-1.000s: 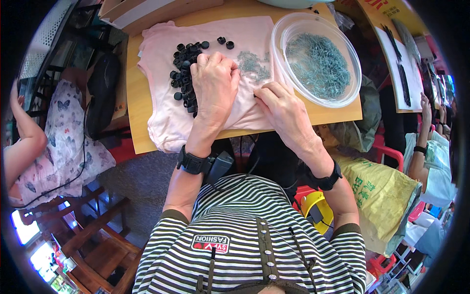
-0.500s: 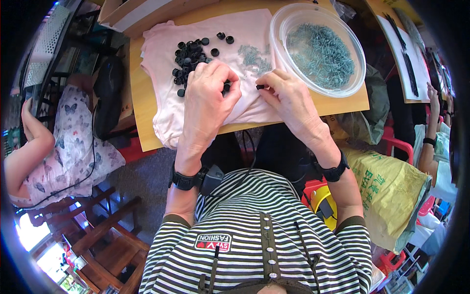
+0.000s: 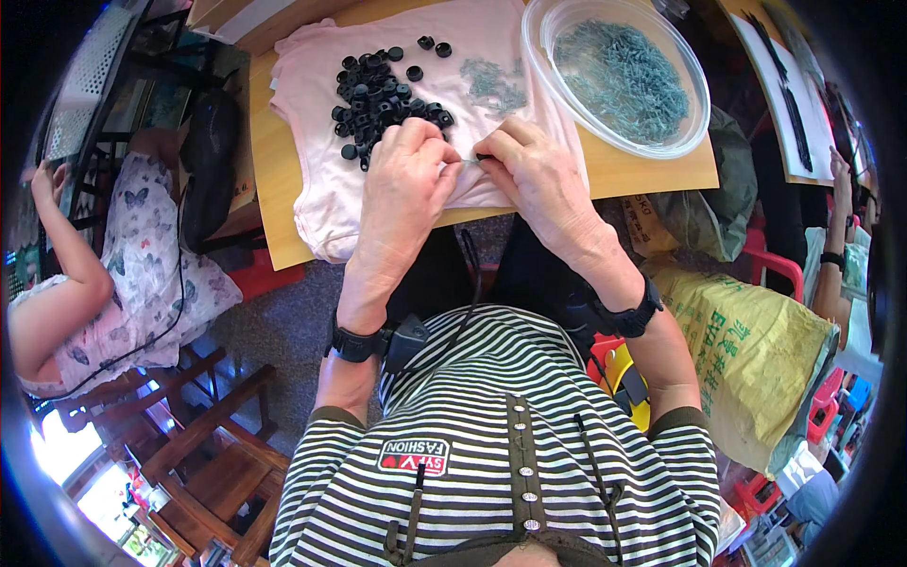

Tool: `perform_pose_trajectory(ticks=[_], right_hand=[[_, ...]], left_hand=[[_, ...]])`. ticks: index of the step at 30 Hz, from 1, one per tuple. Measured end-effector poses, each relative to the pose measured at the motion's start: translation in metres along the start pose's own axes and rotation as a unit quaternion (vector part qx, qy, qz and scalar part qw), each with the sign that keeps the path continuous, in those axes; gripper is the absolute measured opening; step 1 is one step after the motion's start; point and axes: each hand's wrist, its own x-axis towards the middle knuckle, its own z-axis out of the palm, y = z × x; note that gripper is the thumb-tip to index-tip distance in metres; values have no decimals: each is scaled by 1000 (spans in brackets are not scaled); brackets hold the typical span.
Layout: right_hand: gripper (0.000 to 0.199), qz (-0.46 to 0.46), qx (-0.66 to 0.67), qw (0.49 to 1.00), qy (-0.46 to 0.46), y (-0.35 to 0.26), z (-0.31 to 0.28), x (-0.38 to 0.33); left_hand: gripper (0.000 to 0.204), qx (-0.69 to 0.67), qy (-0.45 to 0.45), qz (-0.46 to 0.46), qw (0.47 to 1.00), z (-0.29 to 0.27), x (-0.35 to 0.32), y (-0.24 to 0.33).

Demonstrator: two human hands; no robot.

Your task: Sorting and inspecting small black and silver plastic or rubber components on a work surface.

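Over the near part of the pink cloth (image 3: 316, 123), my hands nearly meet at the fingertips. My left hand (image 3: 406, 184) is closed in a pinch, with a thin grey piece that looks like a screw (image 3: 469, 161) at its tips. Between thumb and fingers my right hand (image 3: 539, 180) grips a small black plastic cap (image 3: 482, 157), mostly covered by the fingers. Beyond my left hand lies a heap of black plastic caps (image 3: 378, 99). Loose screws (image 3: 493, 87) are spread on the cloth beyond my right hand.
A round clear tub (image 3: 694, 132) full of screws stands at the table's (image 3: 652, 175) far right. Behind the cloth is a cardboard box (image 3: 274, 28). A yellow woven sack (image 3: 737, 350) leans at right. People sit at either side; wooden stools (image 3: 217, 482) stand lower left.
My right hand has moved left with the black cap, and my left hand has shifted slightly away from the heap, so their fingertips now come together. The person at left has raised a forearm.
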Motion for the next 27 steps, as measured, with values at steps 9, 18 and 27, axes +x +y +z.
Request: perform_pose_trajectory(ticks=[9, 18, 27], right_hand=[[14, 101, 177, 979, 15, -5, -16, -1], [16, 80, 82, 993, 26, -1, -15, -7], [24, 266, 540, 796, -66, 6, -28, -12]], left_hand=[[6, -328, 21, -203, 922, -5, -11, 3], [13, -306, 1, -176, 936, 0, 0, 10], [18, -525, 56, -258, 809, -2, -7, 16]])
